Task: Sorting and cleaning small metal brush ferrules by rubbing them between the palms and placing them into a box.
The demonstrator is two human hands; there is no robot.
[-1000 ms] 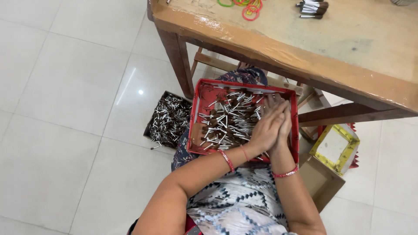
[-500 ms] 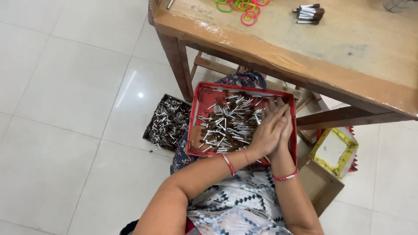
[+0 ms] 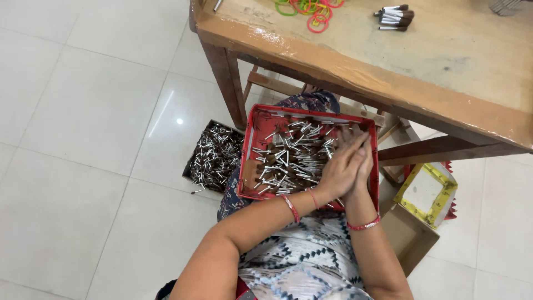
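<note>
Small brown-tipped brushes with silver metal handles lie heaped in the red rectangular tray on the person's lap. Compared with a second ago, the left hand and right hand remain pressed together at the tray's right edge, fingers nearly flat; whether they hold brushes cannot be told.

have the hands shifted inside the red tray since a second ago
No. Both hands stay pressed together at the right side of the red tray, over the same pile of small brushes; only the camera view has shifted slightly.

Wooden table, coloured rubber bands, yellow-rimmed box on floor.
</note>
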